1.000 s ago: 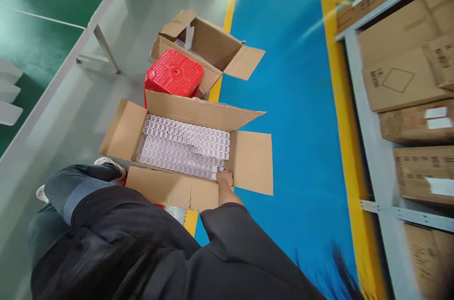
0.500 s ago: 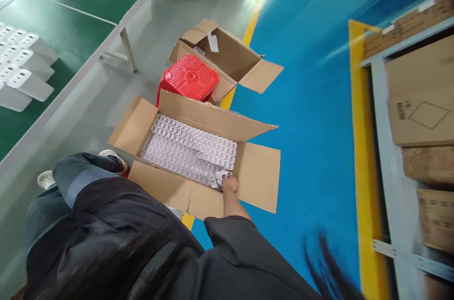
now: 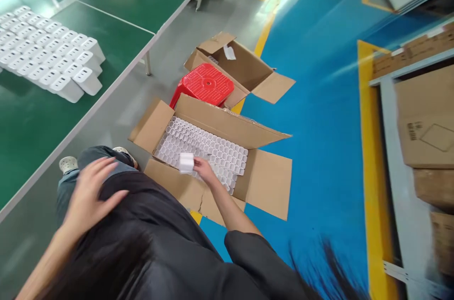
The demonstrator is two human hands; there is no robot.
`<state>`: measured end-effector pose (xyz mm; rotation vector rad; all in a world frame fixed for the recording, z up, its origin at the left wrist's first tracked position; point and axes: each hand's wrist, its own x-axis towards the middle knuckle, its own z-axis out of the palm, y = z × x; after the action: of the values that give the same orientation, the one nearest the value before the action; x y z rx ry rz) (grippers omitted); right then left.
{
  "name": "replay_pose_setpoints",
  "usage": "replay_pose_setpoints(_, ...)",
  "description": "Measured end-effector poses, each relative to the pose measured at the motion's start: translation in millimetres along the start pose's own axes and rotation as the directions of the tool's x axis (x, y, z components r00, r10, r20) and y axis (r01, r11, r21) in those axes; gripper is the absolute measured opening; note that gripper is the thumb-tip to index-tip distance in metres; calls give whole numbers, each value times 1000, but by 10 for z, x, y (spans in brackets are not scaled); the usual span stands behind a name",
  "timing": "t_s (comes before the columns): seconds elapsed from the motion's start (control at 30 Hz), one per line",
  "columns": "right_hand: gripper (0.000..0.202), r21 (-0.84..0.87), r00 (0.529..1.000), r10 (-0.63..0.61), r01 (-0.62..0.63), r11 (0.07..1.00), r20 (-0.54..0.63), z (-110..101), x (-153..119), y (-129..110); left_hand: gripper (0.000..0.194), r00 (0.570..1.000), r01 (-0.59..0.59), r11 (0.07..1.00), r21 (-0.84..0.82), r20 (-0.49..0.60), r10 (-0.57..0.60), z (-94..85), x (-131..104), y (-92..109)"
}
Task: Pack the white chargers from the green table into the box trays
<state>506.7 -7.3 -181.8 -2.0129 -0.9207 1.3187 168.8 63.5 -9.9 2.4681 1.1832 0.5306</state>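
Note:
My right hand grips a small block of white plastic housings, possibly two or more side by side; motion blurs them. It hovers over the near side of an open cardboard carton. Inside the carton stand tight rows of white rounded housings, with a gap at the near right. My left hand is raised over my lap, fingers spread and thumb apart, holding nothing.
A green-topped table at the left bears rows of white blocks with dark slots. Beyond the carton are a red plastic stool and another open carton. Shelving with boxes lines the right.
My right hand has lifted from the carton's near right corner and moved left with the white housings. My left hand has come into view. The whole view has shifted toward the table.

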Motion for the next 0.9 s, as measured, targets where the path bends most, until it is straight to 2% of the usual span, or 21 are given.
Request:
replay_pose_setpoints(0.07,29,139,961,-191,166,976,199,356,-43,-375,88,986,-53,993,-106,150,69,255,147,40)
replay_pose_setpoints(0.13,27,251,886,-336,263,932,319,635,-150,-677,105,951,-32,973,-228,293,99,492,278,22)
replay_pose_setpoints(0.2,25,323,828,-422,312,893,368,826,-274,-872,103,921,57,952,-301,383,66,634,324,-52)
replay_pose_setpoints(0.23,25,348,814,-447,324,880,371,894,-332,-930,98,908,112,940,-323,418,35,666,310,-100)
replay_pose_setpoints(0.33,31,396,821,-466,327,858,330,1029,-470,-982,84,880,249,895,-370,473,-49,671,174,-229)
replay_pose_setpoints(0.43,33,413,848,-451,317,854,280,1077,-579,-966,83,869,318,858,-405,487,-92,647,50,-265)
replay_pose_setpoints(0.5,31,416,842,-471,342,842,262,1056,-643,-965,82,865,339,845,-414,491,-107,643,18,-245)
replay_pose_setpoints(0.63,31,417,779,-579,455,787,242,944,-729,-968,76,850,391,803,-450,511,-128,666,5,-216)
replay_pose_setpoints(0.8,36,418,698,-688,573,704,201,878,-724,-884,73,832,523,667,-530,486,-266,720,-21,-265)
replay_pose_setpoints(0.9,40,414,640,-750,645,643,169,890,-710,-848,73,821,540,625,-564,517,-242,706,-7,-277)
